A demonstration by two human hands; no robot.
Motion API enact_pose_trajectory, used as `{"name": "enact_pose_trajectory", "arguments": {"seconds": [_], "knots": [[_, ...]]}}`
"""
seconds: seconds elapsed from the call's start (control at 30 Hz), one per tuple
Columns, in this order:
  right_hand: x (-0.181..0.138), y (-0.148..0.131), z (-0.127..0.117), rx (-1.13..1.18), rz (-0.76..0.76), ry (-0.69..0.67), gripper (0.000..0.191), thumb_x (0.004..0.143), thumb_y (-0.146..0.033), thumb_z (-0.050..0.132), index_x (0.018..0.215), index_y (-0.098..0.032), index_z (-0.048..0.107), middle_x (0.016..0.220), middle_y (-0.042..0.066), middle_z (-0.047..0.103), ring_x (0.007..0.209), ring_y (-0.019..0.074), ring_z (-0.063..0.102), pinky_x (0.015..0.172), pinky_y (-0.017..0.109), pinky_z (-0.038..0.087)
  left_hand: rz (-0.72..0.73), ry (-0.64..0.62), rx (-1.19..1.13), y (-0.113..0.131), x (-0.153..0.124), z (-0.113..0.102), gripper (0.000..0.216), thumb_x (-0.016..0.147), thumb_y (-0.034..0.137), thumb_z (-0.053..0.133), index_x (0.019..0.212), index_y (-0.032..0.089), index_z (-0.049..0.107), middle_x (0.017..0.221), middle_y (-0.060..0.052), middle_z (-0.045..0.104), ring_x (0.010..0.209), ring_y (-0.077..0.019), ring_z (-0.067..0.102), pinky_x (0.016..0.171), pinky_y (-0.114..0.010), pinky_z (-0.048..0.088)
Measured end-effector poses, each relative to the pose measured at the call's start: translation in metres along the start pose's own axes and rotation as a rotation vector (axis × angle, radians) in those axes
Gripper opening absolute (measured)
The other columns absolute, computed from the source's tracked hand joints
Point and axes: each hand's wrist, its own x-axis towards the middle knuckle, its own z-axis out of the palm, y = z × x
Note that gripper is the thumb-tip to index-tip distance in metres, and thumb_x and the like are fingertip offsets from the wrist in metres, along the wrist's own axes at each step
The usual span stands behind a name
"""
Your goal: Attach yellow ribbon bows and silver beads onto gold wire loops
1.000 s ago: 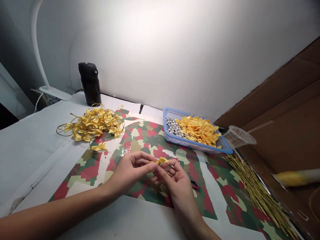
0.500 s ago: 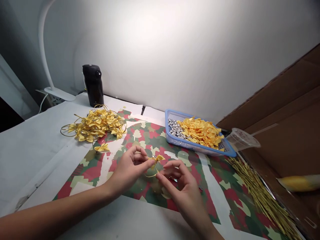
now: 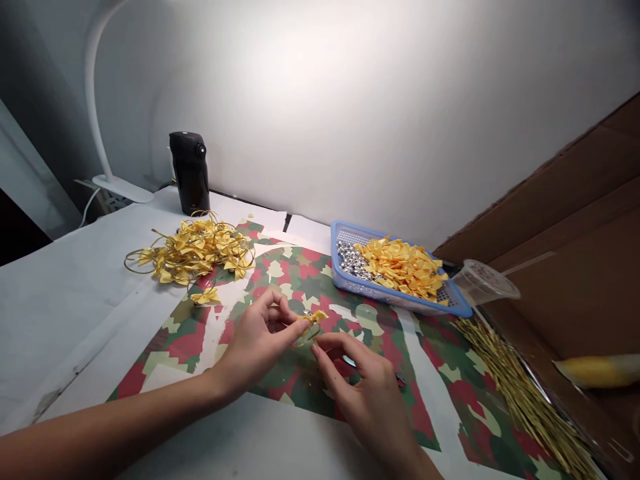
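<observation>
My left hand (image 3: 267,333) is closed in a pinch on a small yellow ribbon bow (image 3: 319,316). A tiny silver bell (image 3: 307,312) shows at the bow's top. Below the bow curves a thin gold cord (image 3: 304,344). Thumb and forefinger of my right hand (image 3: 363,377) are pinched at the cord's right end. Under both hands lies a camouflage-patterned sheet (image 3: 280,383). Partly covered by my right hand is a small shiny object (image 3: 349,361) that I cannot make out.
Finished-looking bows on cords form a pile (image 3: 200,250) at left, near a black bottle (image 3: 190,175) and white lamp (image 3: 93,100). A blue basket (image 3: 345,280) holds bells and yellow bows. At right are loose gold cords (image 3: 520,393), a tilted plastic cup (image 3: 485,280) and cardboard (image 3: 565,267).
My right hand has shifted slightly lower, its fingers drawn closer together at the cord. The cord's loop below the bow looks smaller. My left hand keeps its pinch on the bow.
</observation>
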Motion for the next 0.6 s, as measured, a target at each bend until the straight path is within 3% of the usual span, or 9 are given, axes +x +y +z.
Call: {"name": "enact_pose_trajectory", "arguments": {"seconds": [0.17,0.4,0.6], "knots": [[0.000,0.005,0.002,0.022,-0.001,0.072,0.017,0.087,-0.031,0.057,0.077,-0.024,0.069,0.068,0.001,0.070,0.057,0.0179,0.060,0.052,0.026,0.043,0.002,-0.013,0.009,-0.002,0.000,0.000,0.032,0.075,0.026,0.070,0.068,0.020,0.039,0.057,0.008,0.052,0.054,-0.0083,0.053,0.052,-0.018,0.040],[-0.001,0.000,0.007,0.155,0.165,0.067,0.025,0.087,-0.039,0.056,0.072,-0.021,0.064,0.060,0.000,0.062,0.053,0.0152,0.054,0.047,0.024,0.040,0.015,-0.037,0.005,0.000,-0.001,0.000,0.026,0.075,0.028,0.071,0.071,0.019,0.048,0.063,0.006,0.058,0.061,-0.0102,0.058,0.058,-0.020,0.045],[-0.001,-0.003,0.011,0.367,0.317,0.047,0.029,0.086,-0.047,0.056,0.077,-0.019,0.058,0.067,0.000,0.058,0.052,0.0129,0.053,0.047,0.022,0.043,-0.018,-0.097,-0.005,-0.001,0.000,-0.001,0.018,0.077,0.030,0.070,0.085,0.018,0.060,0.077,-0.001,0.070,0.073,-0.0152,0.065,0.066,-0.024,0.050]]}}
